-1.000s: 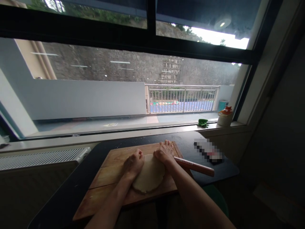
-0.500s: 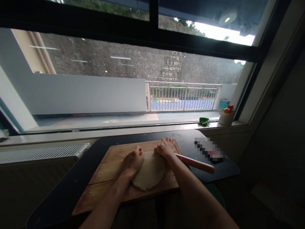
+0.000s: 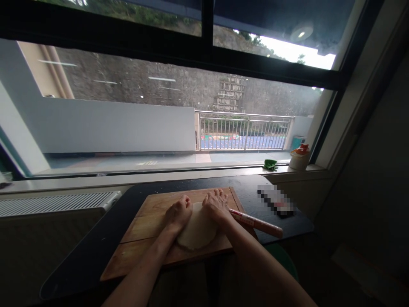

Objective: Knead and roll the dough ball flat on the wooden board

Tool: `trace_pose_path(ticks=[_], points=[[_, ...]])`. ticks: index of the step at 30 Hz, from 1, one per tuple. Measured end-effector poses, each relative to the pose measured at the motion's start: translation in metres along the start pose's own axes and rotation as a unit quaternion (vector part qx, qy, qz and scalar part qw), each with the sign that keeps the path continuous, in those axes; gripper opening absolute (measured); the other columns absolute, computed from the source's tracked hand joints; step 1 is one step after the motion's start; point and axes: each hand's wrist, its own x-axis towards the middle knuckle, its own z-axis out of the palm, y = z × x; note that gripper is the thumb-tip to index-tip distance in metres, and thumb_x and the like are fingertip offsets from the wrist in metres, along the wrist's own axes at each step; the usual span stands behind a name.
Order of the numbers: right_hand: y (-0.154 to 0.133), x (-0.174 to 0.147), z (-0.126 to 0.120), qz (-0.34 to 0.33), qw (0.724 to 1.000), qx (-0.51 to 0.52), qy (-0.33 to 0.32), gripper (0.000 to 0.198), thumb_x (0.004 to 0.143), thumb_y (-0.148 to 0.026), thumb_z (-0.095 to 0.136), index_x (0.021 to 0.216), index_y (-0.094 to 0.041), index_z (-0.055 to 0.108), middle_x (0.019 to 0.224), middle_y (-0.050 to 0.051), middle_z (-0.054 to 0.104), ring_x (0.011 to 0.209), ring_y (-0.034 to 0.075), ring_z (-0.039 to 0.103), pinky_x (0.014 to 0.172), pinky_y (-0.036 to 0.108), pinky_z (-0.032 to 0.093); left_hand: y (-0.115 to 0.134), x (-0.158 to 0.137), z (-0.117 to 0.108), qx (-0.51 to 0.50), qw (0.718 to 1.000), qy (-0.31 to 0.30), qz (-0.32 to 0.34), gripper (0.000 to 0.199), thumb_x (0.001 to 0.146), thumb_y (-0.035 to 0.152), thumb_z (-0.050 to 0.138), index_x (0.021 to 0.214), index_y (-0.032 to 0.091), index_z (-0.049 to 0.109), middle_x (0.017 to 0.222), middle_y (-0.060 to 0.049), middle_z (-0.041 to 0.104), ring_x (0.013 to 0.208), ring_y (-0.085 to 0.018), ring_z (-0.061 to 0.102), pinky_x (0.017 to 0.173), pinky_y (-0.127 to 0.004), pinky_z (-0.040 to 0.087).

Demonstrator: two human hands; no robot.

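Observation:
A flat round of pale dough (image 3: 198, 232) lies on a wooden cutting board (image 3: 147, 228). Curled against its upper left edge, my left hand (image 3: 180, 210) is closed; its fingertips are hidden, with the dough's rim at them. My right hand (image 3: 217, 207) lies over the dough's upper right part, fingers apart and slightly bent, the palm down. Just right of that wrist a reddish-brown rolling pin (image 3: 260, 224) with a printed label slants off the board's right side; its far end is hidden behind my hand and forearm.
A dark table (image 3: 96, 238) carries the board. A blurred-out flat object (image 3: 276, 201) lies to the right. On the windowsill (image 3: 223, 170) are a green leafy-looking item (image 3: 270, 165) and a white container (image 3: 299, 158) with an orange top. A radiator (image 3: 57, 207) stands left, a green stool (image 3: 281, 258) below.
My right hand has shifted left, farther over the dough, with its fingers more spread. The rolling pin has turned, so its label shows. My left hand stays nearly in place. The view has shifted slightly.

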Motion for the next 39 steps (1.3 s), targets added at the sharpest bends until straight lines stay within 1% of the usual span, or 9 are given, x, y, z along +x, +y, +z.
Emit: trace_pose_path(ticks=[5,8,13,17,20,28,32,36,39], points=[[0.014,0.029,-0.003,0.03,0.998,-0.034,-0.039,0.035,0.079,-0.038,0.043,0.1,-0.016,0.061,0.114,0.016,0.051,0.111,0.031,0.039,0.093,0.048,0.023,-0.003,0.001,0.002,0.007,1.0,0.009,0.01,0.026,0.084,0.038,0.035,0.09,0.024,0.056,0.082,-0.004,0.067,0.074,-0.02,0.061,0.06,-0.026,0.037],[0.016,0.035,-0.003,0.032,0.997,-0.037,-0.062,0.036,0.076,-0.039,0.047,0.098,-0.015,0.061,0.111,0.017,0.053,0.108,0.032,0.042,0.092,0.048,0.025,-0.003,0.002,0.003,0.007,1.0,0.008,0.007,0.028,0.085,0.039,0.033,0.091,0.024,0.056,0.083,-0.004,0.067,0.074,-0.02,0.061,0.06,-0.027,0.037],[0.004,0.011,0.003,0.012,1.0,-0.018,-0.014,0.043,0.089,-0.035,0.025,0.106,-0.015,0.058,0.125,0.015,0.044,0.121,0.03,0.029,0.097,0.05,0.017,-0.002,0.001,0.001,-0.002,1.0,0.001,0.003,0.03,0.085,0.038,0.032,0.095,0.023,0.056,0.085,-0.006,0.067,0.076,-0.019,0.061,0.061,-0.026,0.037],[-0.008,-0.01,0.006,-0.026,1.0,-0.01,0.003,0.044,0.09,-0.037,0.024,0.112,-0.014,0.055,0.13,0.015,0.04,0.126,0.027,0.022,0.1,0.044,0.017,-0.003,0.001,0.002,-0.004,1.0,0.004,0.007,0.029,0.085,0.038,0.033,0.094,0.023,0.056,0.085,-0.005,0.067,0.074,-0.019,0.061,0.059,-0.026,0.036],[-0.009,-0.008,0.006,-0.026,1.0,-0.012,0.004,0.047,0.09,-0.038,0.024,0.115,-0.011,0.053,0.13,0.016,0.04,0.127,0.026,0.022,0.101,0.044,0.015,-0.004,0.003,0.004,-0.006,1.0,0.009,0.01,0.028,0.085,0.038,0.033,0.094,0.023,0.056,0.085,-0.005,0.067,0.074,-0.019,0.061,0.059,-0.025,0.036],[0.011,0.03,0.004,0.008,0.998,-0.023,-0.052,0.052,0.09,-0.042,0.022,0.109,-0.012,0.059,0.126,0.018,0.044,0.124,0.031,0.026,0.1,0.051,0.012,-0.008,0.004,0.009,-0.001,1.0,0.01,0.014,0.027,0.085,0.039,0.033,0.09,0.025,0.055,0.081,-0.003,0.067,0.072,-0.018,0.06,0.057,-0.025,0.034],[0.007,0.018,0.005,-0.004,0.999,-0.014,-0.032,0.053,0.09,-0.043,0.021,0.113,-0.011,0.057,0.131,0.017,0.039,0.127,0.03,0.022,0.1,0.049,0.013,-0.007,0.003,0.005,0.003,1.0,0.004,0.023,0.031,0.086,0.04,0.03,0.091,0.023,0.055,0.084,-0.004,0.067,0.073,-0.018,0.06,0.058,-0.025,0.035],[-0.005,-0.007,0.006,-0.049,0.999,0.006,0.007,0.053,0.09,-0.04,0.024,0.126,-0.007,0.043,0.136,0.016,0.033,0.13,0.026,0.016,0.103,0.041,0.012,-0.005,0.004,0.003,-0.001,1.0,-0.002,0.023,0.033,0.086,0.041,0.03,0.096,0.022,0.055,0.087,-0.005,0.067,0.074,-0.018,0.06,0.058,-0.025,0.037],[-0.007,-0.01,0.007,-0.063,0.998,0.002,0.007,0.052,0.09,-0.039,0.025,0.128,-0.007,0.04,0.138,0.015,0.032,0.13,0.025,0.014,0.104,0.039,0.012,-0.005,0.003,0.006,-0.003,1.0,0.006,0.019,0.031,0.084,0.04,0.032,0.093,0.023,0.056,0.083,-0.004,0.066,0.072,-0.019,0.06,0.057,-0.026,0.036]])
